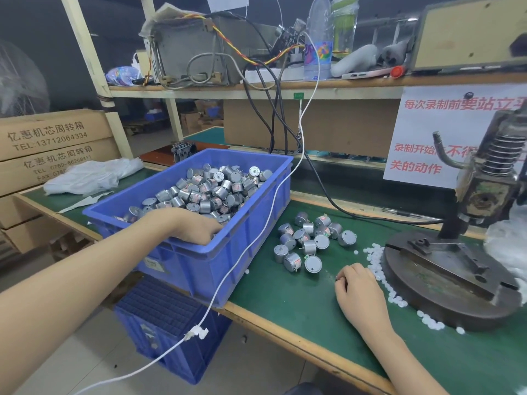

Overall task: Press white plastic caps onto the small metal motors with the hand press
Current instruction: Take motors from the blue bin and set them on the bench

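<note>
2 hands (358, 286) (196, 229), 1 press (482, 189) (14 loose motors (309, 248))

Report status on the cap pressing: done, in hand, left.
Done: no capped motor shows; a pile of loose motors lies on the green mat, bare as far as I can tell. In hand: the left hand reaches into the blue bin of motors; the right hand rests curled beside the white caps. Left: all the pressing; the hand press base holds no motor.
</note>
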A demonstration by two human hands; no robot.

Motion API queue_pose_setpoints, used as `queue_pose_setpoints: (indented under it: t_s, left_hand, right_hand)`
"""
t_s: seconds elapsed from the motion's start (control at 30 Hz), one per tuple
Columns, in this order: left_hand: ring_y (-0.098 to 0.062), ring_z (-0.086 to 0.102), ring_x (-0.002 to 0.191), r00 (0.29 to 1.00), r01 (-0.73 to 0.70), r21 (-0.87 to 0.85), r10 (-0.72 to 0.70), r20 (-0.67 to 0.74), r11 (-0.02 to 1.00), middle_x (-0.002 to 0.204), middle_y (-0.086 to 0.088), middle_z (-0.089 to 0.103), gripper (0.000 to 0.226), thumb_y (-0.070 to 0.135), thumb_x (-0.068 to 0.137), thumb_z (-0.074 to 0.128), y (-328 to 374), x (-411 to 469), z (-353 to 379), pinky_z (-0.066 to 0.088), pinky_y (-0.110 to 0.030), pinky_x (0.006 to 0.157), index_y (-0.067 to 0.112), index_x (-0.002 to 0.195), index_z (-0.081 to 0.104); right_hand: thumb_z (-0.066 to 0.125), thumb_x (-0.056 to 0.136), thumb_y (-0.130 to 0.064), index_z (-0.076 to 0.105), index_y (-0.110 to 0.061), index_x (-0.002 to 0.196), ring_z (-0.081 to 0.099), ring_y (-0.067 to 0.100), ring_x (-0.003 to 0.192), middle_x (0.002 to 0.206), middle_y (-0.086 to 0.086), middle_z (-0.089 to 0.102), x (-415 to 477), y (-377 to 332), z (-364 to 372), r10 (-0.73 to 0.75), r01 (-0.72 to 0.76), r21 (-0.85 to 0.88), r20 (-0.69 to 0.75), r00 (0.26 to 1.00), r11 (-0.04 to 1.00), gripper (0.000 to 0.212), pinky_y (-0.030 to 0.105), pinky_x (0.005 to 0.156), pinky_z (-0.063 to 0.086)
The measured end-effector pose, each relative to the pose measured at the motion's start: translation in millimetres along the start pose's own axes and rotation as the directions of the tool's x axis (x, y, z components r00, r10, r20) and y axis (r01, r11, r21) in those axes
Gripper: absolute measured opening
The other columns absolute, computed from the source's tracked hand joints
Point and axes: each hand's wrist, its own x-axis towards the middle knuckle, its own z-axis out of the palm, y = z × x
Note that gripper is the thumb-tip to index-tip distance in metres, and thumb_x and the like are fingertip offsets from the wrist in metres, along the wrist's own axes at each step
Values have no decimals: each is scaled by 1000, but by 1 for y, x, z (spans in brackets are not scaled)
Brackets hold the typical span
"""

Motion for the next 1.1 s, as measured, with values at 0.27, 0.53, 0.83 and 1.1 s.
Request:
queue_pose_setpoints:
  t_s: [0.27, 0.53, 0.83, 1.1]
  left_hand:
    - [-13, 37, 55, 999, -34, -41, 33, -20, 999, 64, 4, 44, 28, 3, 85, 38, -1, 0, -2, 31, -25, 56, 26, 68, 39]
    - [-21, 43, 81, 999, 25, 30, -26, 46, 999, 129, -14, 48, 25, 10, 93, 34, 0, 2, 1, 34, -31, 74, 23, 112, 45]
    - [-15, 30, 54, 999, 33, -93, -37, -37, 995, 66, 0, 40, 31, 6, 94, 33, -1, 3, 8, 29, -26, 57, 22, 67, 36]
    - [-15, 31, 56, 996, -12, -127, 1, -84, 992, 74, -1, 43, 28, 8, 93, 33, -4, 6, 9, 28, -26, 56, 23, 70, 36]
  right_hand:
    - [42, 93, -16, 57, -12, 93, 44, 18, 94, 96, 0, 53, 0, 1, 1, 6, -6, -6, -6, 1000, 1000, 16, 29, 79, 38]
    - [42, 92, -16, 57, -12, 93, 44, 18, 94, 96, 0, 53, 1, 1, 1, 5, -5, -13, -6, 1000, 1000, 16, 29, 79, 38]
    - [45, 91, -13, 60, -7, 94, 46, 24, 96, 97, 6, 55, 0, -2, -1, 20, -20, 10, 0, 1000, 1000, 17, 34, 79, 40]
    - [44, 91, -13, 60, -9, 92, 45, 21, 96, 97, 4, 55, -1, -2, -2, 34, -34, 13, 10, 999, 999, 16, 33, 79, 40]
